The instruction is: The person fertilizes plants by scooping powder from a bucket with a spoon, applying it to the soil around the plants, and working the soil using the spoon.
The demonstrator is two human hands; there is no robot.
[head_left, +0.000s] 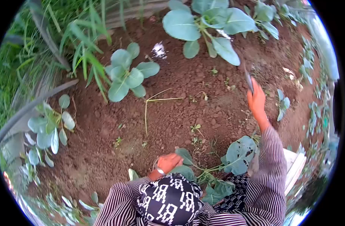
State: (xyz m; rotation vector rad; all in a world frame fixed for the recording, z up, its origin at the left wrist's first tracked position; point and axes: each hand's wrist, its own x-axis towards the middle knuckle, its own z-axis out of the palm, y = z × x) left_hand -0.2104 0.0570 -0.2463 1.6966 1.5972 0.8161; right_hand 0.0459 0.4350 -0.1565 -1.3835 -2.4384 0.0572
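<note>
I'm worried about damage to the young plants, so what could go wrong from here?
The tool in the right hand points up toward a low broad leaf of the large plant, so a careless swing might nick it. The right sleeve is close to a holed leaf and might brush or tear it. The left hand is right by another leaf, which could get bent if that hand presses down.

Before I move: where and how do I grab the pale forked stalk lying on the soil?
Pinch the stalk at the joint, fingers from above. Its thin arms splay from there, flat on bare soil, so a tip hold would likely leave the rest trailing. The left hand is nearer.
</note>
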